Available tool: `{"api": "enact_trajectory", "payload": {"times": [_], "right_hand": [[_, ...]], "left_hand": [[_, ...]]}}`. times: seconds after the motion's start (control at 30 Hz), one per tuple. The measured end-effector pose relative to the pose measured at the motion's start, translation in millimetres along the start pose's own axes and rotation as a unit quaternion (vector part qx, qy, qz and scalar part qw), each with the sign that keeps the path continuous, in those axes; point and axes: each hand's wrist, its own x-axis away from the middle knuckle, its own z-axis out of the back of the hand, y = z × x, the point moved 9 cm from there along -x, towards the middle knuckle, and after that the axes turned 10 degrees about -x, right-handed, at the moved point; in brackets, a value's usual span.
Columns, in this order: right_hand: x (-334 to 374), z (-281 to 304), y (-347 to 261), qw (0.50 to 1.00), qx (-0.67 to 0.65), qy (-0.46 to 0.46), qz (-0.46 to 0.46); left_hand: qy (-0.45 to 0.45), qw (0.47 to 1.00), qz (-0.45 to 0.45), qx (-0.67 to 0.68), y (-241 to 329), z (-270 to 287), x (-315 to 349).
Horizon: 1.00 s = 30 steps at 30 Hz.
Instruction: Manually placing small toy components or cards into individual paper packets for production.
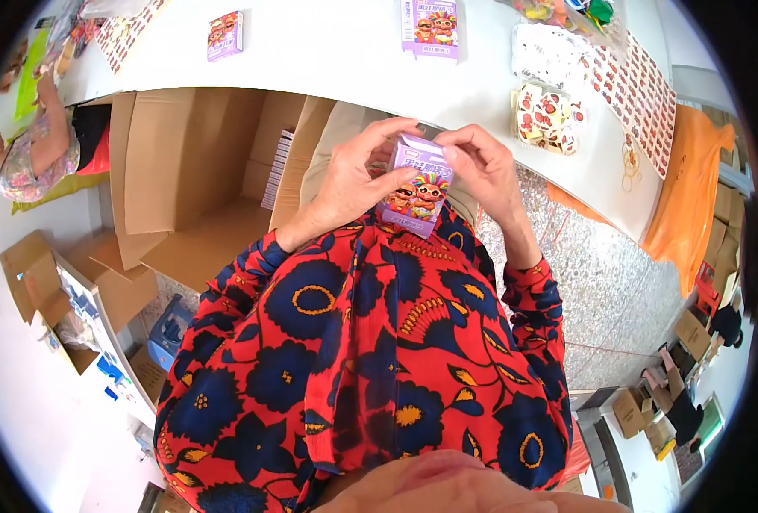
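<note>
A small purple carton (413,198) with colourful cartoon figures on its front is held up close to my chest. My left hand (351,178) grips it from the left side, with the thumb across the front. At the carton's upper right corner, my right hand (487,169) pinches the top edge by a pale flap between thumb and fingers. The top end looks partly unfolded; whatever is inside is hidden.
Left of my hands is a large open cardboard box (195,158), with a stack of small cartons (277,169) along its inner side. Purple cartons (225,36) (431,32) stand on the white table (328,51). At right are sticker sheets (644,107), cut stickers (550,118) and orange plastic (691,192). A person (41,158) works at far left.
</note>
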Motion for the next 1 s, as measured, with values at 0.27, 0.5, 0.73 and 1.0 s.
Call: {"api": "enact_trajectory", "payload": {"times": [0.27,0.5,0.73,1.0], "right_hand": [[-7.1,1.9,-24.1,0.993,0.111,-0.011,-0.034],[1.2,9.1,-57.3,0.969,0.194,0.144,0.06],[-10.9,7.2,-87.4,0.952,0.266,0.112,0.099],[-36.9,-10.6,-109.7,0.957,0.257,0.053,0.122]], "left_hand": [[-0.012,0.995,0.023,-0.095,-2.4,-24.2,3.8],[-0.014,0.96,0.058,-0.274,7.9,-40.8,-15.7],[0.122,0.92,-0.122,-0.352,35.6,-13.1,-28.8],[0.143,0.892,-0.158,-0.398,48.3,3.1,-35.2]]}}
